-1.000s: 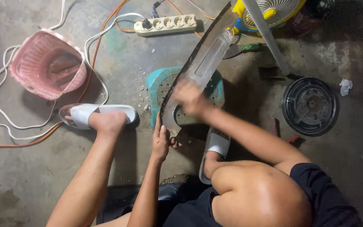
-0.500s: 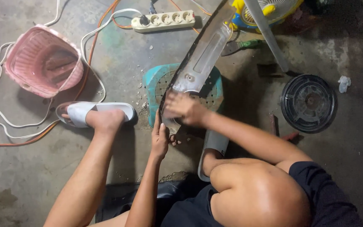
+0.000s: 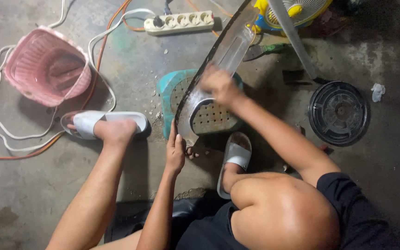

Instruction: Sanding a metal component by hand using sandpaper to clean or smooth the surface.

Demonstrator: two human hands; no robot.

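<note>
A long curved grey panel (image 3: pixel 230 48) leans from the floor up toward the top of the view, resting over a teal plastic stool (image 3: pixel 174 92). My left hand (image 3: pixel 176 150) grips the panel's lower end near the floor. My right hand (image 3: pixel 219 84) is blurred and presses on the panel's inner face above the oval cutout; whether it holds a cloth or tool cannot be told. My feet in white sandals (image 3: pixel 100 122) sit on either side.
A pink basket (image 3: pixel 47 67) lies tipped at left among white and orange cables (image 3: pixel 5 134). A white power strip (image 3: pixel 179 21) is at the top, a yellow fan (image 3: pixel 297 9) at top right, and a round black cover (image 3: pixel 339 112) at right on the concrete floor.
My right hand has slid along the panel's inner face, first down and then back up toward the middle. My left hand stays on the lower end.
</note>
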